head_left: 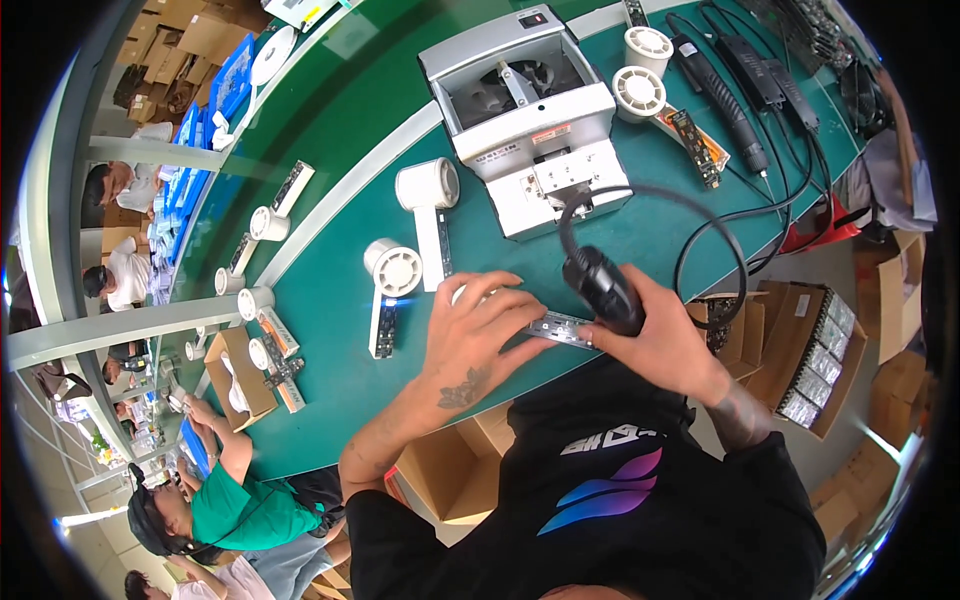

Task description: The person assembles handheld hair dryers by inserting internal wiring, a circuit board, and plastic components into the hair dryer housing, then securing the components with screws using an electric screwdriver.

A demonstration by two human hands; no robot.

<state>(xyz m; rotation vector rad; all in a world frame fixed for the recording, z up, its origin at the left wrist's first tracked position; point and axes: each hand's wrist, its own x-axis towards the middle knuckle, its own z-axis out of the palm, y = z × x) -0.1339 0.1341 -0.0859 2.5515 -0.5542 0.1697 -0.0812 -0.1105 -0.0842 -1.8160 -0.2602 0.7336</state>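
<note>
We see the right hand [655, 335] wrapped in a closed grip around a black electric screwdriver [603, 290], its tip down on a narrow grey circuit strip [560, 328] at the near edge of the green tabletop [330, 300]. The left hand [480, 335] lies flat on the strip's left end, partly covering a white round housing [462, 293]. A grey screw feeder box [530, 115] stands just beyond. Further white round housings [395, 268] lie left along the tabletop.

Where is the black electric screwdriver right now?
In the head view, the black electric screwdriver is upright in the right hand, right of centre, tip down on the metal strip just in front of the grey machine.
</note>
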